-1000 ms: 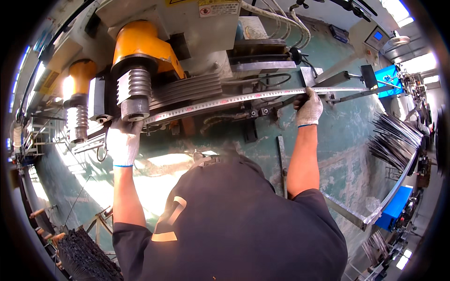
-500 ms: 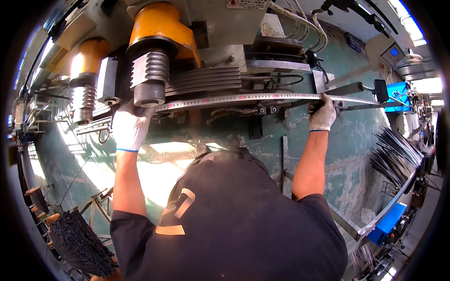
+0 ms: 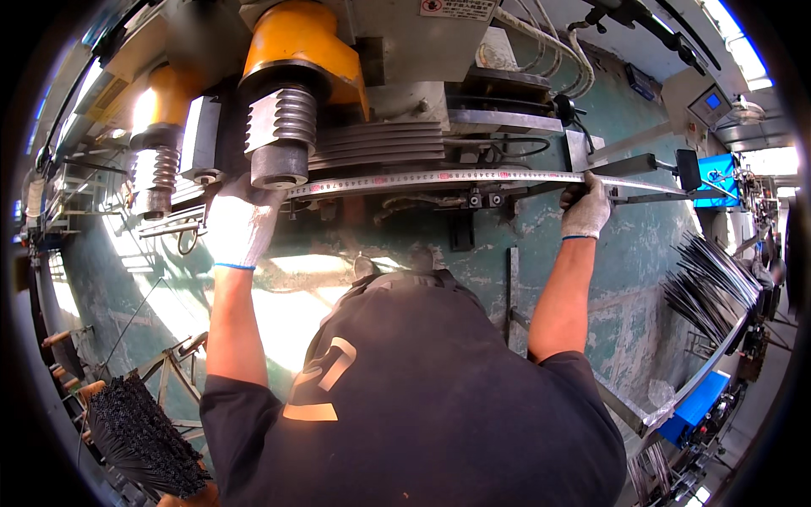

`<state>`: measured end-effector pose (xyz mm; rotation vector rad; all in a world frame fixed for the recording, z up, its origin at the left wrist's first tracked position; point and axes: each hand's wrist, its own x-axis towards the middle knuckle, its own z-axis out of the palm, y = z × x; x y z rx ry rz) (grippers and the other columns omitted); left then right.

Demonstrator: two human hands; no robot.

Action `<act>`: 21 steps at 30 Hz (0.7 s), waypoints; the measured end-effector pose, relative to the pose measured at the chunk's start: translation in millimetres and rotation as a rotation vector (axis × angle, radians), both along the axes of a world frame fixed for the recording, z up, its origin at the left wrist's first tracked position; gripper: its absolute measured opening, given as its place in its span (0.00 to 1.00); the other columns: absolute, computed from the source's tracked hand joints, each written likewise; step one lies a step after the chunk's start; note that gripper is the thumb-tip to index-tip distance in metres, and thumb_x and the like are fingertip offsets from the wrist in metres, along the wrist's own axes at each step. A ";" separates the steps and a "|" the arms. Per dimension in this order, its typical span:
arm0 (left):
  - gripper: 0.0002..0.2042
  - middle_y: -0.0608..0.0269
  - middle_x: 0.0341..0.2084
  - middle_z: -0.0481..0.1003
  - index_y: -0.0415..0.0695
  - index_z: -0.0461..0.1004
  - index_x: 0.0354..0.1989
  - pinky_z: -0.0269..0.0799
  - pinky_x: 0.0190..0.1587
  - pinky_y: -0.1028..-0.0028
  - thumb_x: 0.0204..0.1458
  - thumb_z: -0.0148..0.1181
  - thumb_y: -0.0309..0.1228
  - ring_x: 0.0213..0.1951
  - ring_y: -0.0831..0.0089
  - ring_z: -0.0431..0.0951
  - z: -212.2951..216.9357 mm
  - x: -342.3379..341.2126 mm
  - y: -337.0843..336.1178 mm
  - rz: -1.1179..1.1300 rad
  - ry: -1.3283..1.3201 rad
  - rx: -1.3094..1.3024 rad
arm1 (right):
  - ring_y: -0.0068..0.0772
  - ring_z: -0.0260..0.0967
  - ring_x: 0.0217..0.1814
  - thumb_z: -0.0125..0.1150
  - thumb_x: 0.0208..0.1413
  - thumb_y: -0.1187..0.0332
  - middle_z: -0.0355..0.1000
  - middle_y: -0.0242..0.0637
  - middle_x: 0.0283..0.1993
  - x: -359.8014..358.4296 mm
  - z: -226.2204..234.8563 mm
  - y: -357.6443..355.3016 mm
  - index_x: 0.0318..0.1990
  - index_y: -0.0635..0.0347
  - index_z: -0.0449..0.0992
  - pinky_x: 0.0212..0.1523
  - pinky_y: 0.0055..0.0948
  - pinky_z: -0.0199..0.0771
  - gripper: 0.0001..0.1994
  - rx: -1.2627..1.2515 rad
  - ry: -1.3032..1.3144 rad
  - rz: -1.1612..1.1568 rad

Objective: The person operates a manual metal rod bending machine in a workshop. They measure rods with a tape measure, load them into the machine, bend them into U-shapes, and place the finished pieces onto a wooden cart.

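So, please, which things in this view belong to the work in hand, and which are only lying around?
In the work:
measuring tape, stretched out
left hand, gloved, at the tape's visible left end
right hand, gloved, on the tape
ribbed spindle beside the left hand, probably

Apparently just lying around:
dark bundle, lower left
thin rods, right side
clear plastic, lower right
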<state>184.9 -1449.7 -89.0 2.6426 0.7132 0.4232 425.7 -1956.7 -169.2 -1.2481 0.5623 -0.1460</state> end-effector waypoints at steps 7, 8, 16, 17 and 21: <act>0.19 0.46 0.37 0.87 0.42 0.87 0.46 0.82 0.46 0.61 0.57 0.73 0.46 0.40 0.49 0.88 2.2 -1.3 2.5 -0.027 0.035 0.007 | 0.35 0.65 0.15 0.60 0.67 0.66 0.72 0.40 0.21 1.1 -1.2 -1.5 0.34 0.61 0.76 0.15 0.34 0.58 0.10 0.005 0.003 -0.006; 0.19 0.46 0.37 0.86 0.42 0.87 0.46 0.82 0.46 0.60 0.57 0.73 0.46 0.40 0.49 0.88 1.7 -0.8 2.5 -0.023 0.033 -0.007 | 0.35 0.65 0.15 0.60 0.67 0.66 0.72 0.40 0.21 1.6 -2.5 -2.8 0.34 0.61 0.75 0.15 0.34 0.57 0.10 0.007 0.005 -0.004; 0.21 0.44 0.38 0.86 0.41 0.86 0.45 0.82 0.46 0.60 0.57 0.72 0.48 0.41 0.47 0.88 5.6 -0.1 1.1 0.004 0.083 -0.019 | 0.34 0.65 0.15 0.61 0.66 0.66 0.71 0.39 0.21 1.1 -2.5 -0.5 0.33 0.61 0.76 0.16 0.33 0.57 0.10 0.004 0.005 -0.001; 0.21 0.43 0.38 0.86 0.41 0.86 0.45 0.82 0.46 0.60 0.58 0.72 0.48 0.41 0.47 0.88 9.8 0.9 -2.7 0.005 0.088 -0.018 | 0.34 0.65 0.15 0.61 0.66 0.66 0.71 0.39 0.21 1.0 -2.4 0.4 0.33 0.60 0.76 0.16 0.33 0.57 0.10 -0.004 -0.006 -0.004; 0.20 0.43 0.37 0.85 0.41 0.86 0.45 0.82 0.45 0.60 0.58 0.72 0.48 0.40 0.46 0.87 11.0 1.7 -6.6 -0.001 0.060 0.003 | 0.33 0.65 0.16 0.61 0.66 0.66 0.71 0.38 0.21 4.5 -3.7 -2.5 0.32 0.60 0.76 0.16 0.33 0.58 0.10 0.002 0.001 0.004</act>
